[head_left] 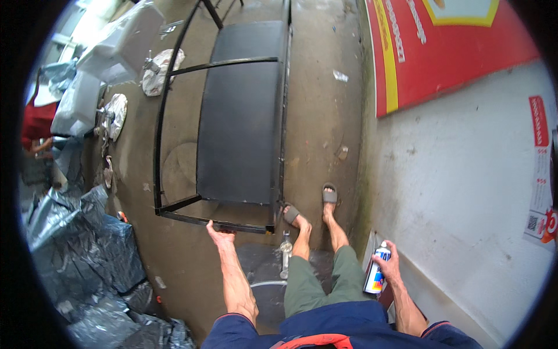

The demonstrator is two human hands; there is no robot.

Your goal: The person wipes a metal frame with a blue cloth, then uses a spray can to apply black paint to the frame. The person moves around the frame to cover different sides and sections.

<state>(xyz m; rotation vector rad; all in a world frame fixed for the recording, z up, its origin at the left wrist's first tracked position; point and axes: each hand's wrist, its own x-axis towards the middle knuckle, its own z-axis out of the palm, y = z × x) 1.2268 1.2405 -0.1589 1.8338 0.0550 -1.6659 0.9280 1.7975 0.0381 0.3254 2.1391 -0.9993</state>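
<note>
A black metal frame (164,125) with a dark flat panel (238,128) inside it stands in front of me. My left hand (221,234) is closed around the frame's near bar, its thumb on top and the fingers mostly hidden beneath. My right hand (388,263), near the wall on my right, is wrapped round a spray can (376,276). The can is white with a blue and multicoloured label and is held upright, its nozzle end pointing away from me. The can is apart from the frame.
Dark plastic sheeting (87,250) is heaped at the left, with white wrapped furniture (122,43) beyond it. A person in red (39,125) is at the far left. A white wall (459,174) with a red sign (453,52) runs along my right. A metal fitting (285,256) lies near my feet.
</note>
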